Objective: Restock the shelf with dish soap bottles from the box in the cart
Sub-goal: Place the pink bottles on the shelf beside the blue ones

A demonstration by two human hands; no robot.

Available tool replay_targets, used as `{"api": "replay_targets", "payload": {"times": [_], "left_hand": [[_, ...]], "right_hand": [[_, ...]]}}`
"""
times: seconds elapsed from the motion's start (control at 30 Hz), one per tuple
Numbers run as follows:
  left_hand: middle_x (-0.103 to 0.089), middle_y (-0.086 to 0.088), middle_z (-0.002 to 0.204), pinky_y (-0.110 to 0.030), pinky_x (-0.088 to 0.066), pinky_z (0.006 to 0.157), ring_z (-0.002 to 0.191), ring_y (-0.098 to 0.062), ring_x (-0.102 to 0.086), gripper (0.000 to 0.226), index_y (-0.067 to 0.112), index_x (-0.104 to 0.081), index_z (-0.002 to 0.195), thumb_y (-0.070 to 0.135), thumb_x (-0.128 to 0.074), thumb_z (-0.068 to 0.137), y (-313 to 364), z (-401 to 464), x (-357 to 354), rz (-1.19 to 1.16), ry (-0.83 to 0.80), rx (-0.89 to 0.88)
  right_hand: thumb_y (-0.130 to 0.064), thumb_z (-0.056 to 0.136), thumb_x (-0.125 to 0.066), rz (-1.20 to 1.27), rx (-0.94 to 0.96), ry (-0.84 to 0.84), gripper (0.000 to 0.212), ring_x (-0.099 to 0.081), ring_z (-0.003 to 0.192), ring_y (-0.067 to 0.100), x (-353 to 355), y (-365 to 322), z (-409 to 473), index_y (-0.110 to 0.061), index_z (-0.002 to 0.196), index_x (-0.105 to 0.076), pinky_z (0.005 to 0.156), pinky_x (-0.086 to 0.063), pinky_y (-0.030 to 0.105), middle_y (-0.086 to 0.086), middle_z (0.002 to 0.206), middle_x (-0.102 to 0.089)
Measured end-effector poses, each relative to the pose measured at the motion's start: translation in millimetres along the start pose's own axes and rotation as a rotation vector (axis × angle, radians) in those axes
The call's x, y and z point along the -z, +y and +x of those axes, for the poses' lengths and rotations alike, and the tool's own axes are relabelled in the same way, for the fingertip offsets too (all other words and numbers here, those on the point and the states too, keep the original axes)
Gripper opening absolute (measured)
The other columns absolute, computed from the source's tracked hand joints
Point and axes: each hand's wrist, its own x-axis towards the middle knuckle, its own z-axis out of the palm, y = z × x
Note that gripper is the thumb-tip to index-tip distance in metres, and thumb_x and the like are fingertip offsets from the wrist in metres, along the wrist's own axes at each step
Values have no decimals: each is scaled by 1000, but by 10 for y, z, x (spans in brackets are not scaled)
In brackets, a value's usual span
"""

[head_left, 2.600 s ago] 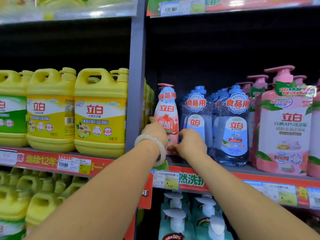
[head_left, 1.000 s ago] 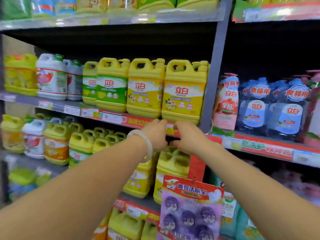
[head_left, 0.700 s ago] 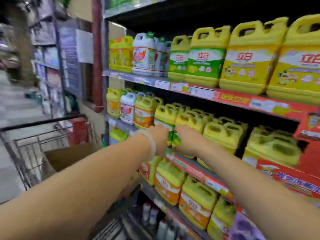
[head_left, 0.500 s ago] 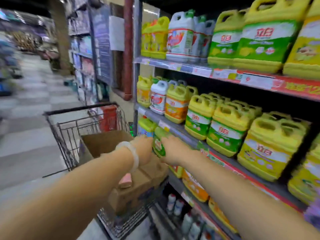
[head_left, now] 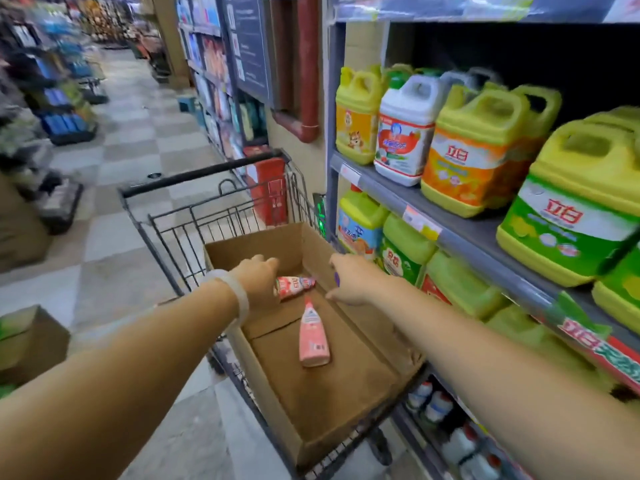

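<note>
An open cardboard box (head_left: 367,337) sits in a wire shopping cart (head_left: 194,223). Two pink dish soap bottles lie on the box floor. One pink bottle (head_left: 313,337) lies in the middle with its cap pointing away from me. The other pink bottle (head_left: 296,285) lies near the far end, partly hidden by my left hand (head_left: 258,280), which hovers right over it with fingers apart. My right hand (head_left: 353,280) reaches over the box's right side, open and holding nothing. A pale bangle (head_left: 230,297) circles my left wrist.
The shelf unit (head_left: 433,226) on the right carries large yellow, white and green detergent jugs on several levels. A red fire extinguisher box (head_left: 268,192) stands beyond the cart. Another cardboard box (head_left: 31,341) sits on the floor at left. The tiled aisle runs ahead.
My view swung left and down from the shelf to the cart. Both hands left the pink bottle standing on the shelf and travelled, holding nothing, down into the box.
</note>
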Motion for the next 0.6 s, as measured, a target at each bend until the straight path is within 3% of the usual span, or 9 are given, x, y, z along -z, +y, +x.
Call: {"api": "replay_targets", "payload": {"times": [0.2, 0.37, 0.5, 0.6], "left_hand": [[-38, -7, 143, -33, -38, 105, 127, -25, -44, 61, 18, -29, 146, 22, -52, 90, -218, 865, -366, -18, -135, 27], [-34, -10, 149, -33, -33, 110, 133, -27, -39, 64, 12, -23, 148, 27, -51, 93, -471, 1773, -763, 117, -282, -41], [-32, -13, 150, -38, -26, 114, 137, -30, -32, 64, 9, -24, 147, 32, -50, 93, -717, 2641, -1246, 195, -358, -146], [-36, -14, 146, -38, -31, 111, 133, -31, -35, 61, 10, -29, 144, 29, -53, 91, -883, 3195, -1584, 138, -420, -182]], "right_hand": [[-34, 85, -65, 120, -140, -195, 56, -50, 121, 31, -592, 369, 674, -6, 128, -44, 91, -42, 32, 15, 131, -53], [-34, 82, -70, 283, -334, -290, 57, -52, 119, 30, -1197, 571, 1257, -4, 124, -47, 89, -42, 30, 15, 130, -54], [-34, 78, -75, 490, -545, -308, 66, -50, 122, 27, -1726, 653, 1786, -5, 130, -46, 97, -40, 29, 12, 135, -51], [-23, 80, -73, 638, -697, -315, 56, -53, 119, 26, -2138, 671, 2169, -6, 127, -47, 94, -41, 27, 9, 125, -55]]}}
